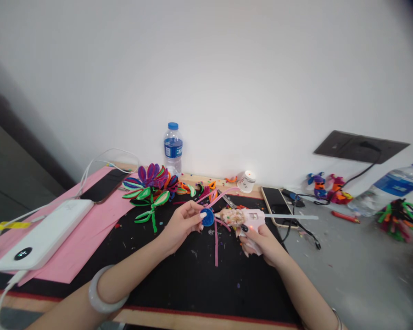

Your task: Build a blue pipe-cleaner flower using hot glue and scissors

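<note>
Between the thumb and fingers of my left hand (186, 225) is a small round blue disc (208, 217), perhaps a bottle cap. My right hand (259, 240) grips a pale pink glue gun (255, 219), its nozzle pointing left at the edge of the disc. A long translucent glue stick (292, 216) sticks out of the gun's back end. Pink pipe cleaners (216, 247) lie on the black mat (179, 284) behind and below the disc. Just left of my left hand stands a colourful pipe-cleaner flower (153, 201) with green-edged leaves.
A water bottle (173, 149) and a paper cup (247, 181) stand by the wall. At left, a white power bank (44, 233) and a dark phone (105, 185) rest on pink sheets (74, 256). Another phone (278, 206), cables, small figures (319, 187) and a tilted bottle (388, 189) are at right.
</note>
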A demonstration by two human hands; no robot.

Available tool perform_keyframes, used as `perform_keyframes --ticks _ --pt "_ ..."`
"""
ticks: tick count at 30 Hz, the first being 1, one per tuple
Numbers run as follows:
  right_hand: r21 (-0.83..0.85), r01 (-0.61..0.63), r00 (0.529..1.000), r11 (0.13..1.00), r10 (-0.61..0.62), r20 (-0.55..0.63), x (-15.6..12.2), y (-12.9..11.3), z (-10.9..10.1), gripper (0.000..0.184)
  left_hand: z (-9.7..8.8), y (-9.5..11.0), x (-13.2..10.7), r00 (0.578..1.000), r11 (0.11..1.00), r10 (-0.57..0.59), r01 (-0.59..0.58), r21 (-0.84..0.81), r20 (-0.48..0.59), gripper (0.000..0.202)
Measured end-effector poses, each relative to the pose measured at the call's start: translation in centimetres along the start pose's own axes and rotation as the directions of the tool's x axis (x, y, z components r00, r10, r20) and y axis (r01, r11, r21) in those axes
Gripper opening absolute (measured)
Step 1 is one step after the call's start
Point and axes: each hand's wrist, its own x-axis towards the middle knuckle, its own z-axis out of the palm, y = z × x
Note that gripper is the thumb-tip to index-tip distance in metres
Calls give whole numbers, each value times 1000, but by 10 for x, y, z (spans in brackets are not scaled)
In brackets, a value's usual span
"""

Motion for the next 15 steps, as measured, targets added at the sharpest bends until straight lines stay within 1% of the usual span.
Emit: perform_keyframes --ticks 7,15 --pt "3 -5 1000 1000 5 28 1 1 -3 42 0 -1 0 999 1000 -7 6 9 46 22" --pt "6 -1 1000 1000 1 2 0 -2 0 44 -1 -3 1 997 999 -12 9 33 82 19"
